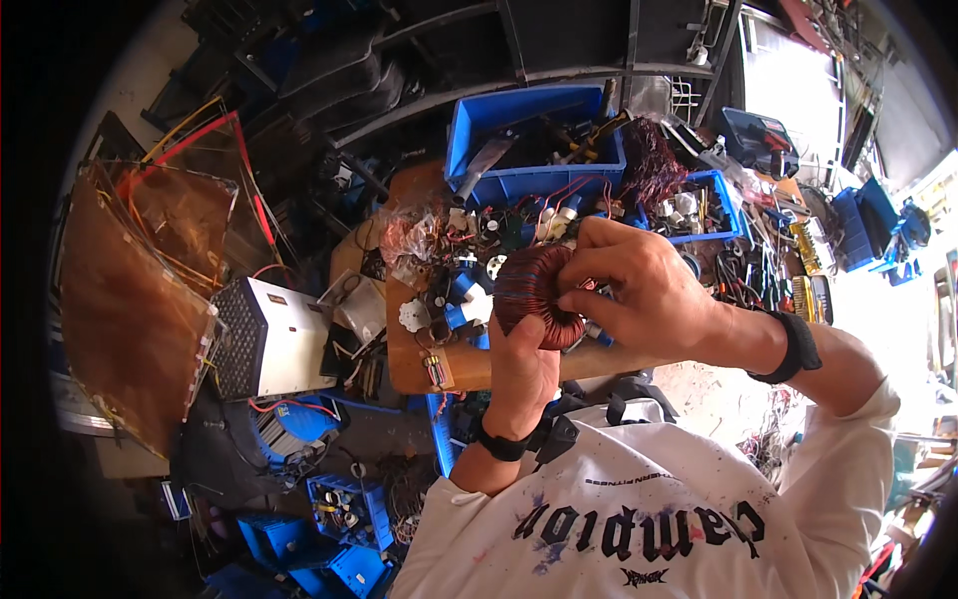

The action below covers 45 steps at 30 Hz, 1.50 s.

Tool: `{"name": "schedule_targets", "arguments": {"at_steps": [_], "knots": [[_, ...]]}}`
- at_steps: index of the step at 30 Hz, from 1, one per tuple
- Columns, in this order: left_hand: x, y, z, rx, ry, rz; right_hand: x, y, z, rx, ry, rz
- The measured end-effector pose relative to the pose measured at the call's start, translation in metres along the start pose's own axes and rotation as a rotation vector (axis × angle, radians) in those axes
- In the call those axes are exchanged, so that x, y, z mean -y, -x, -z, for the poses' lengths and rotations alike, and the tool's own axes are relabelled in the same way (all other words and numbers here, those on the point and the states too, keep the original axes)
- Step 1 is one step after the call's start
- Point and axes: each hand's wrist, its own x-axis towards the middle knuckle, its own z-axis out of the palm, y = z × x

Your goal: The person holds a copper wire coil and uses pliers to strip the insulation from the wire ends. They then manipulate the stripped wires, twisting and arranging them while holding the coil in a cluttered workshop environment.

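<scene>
A toroidal coil (pixel 521 278), wound with dark copper-red wire, is held up above the cluttered table. My left hand (pixel 524 364) grips it from below, thumb against the lower winding; the other fingers are hidden behind the coil. From the right, my right hand (pixel 644 290) closes on the coil at its central hole, with thumb and forefinger bent together there. Whether a loose wire end lies between those fingertips is hidden.
A wooden table (pixel 479 371) carries blue-and-white connectors, wires and small parts. Behind stands a large blue bin (pixel 539 185) with tools. A smaller blue tray (pixel 736 212) and several pliers (pixel 743 275) lie right. A white metal box (pixel 284 339) stands left.
</scene>
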Motion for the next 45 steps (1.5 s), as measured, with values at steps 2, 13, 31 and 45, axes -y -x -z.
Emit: {"name": "schedule_targets", "arguments": {"at_steps": [2, 13, 31, 45], "knots": [[-0.002, -0.004, -0.004, -0.002, 0.074, -0.01, 0.0, 0.0, 0.002, 0.006, 0.01, -0.004], [0.003, -0.014, -0.002, 0.009, -0.008, 0.033, 0.002, -0.011, 0.023, 0.204, 0.233, -0.022], [-0.01, -0.017, -0.004, 0.139, 0.008, 0.011, 0.0, 0.001, 0.062, 0.1, 0.122, 0.111], [-0.011, -0.019, -0.004, 0.225, 0.548, -0.015, -0.045, 0.032, 0.028, -0.317, -0.291, -0.352]]}}
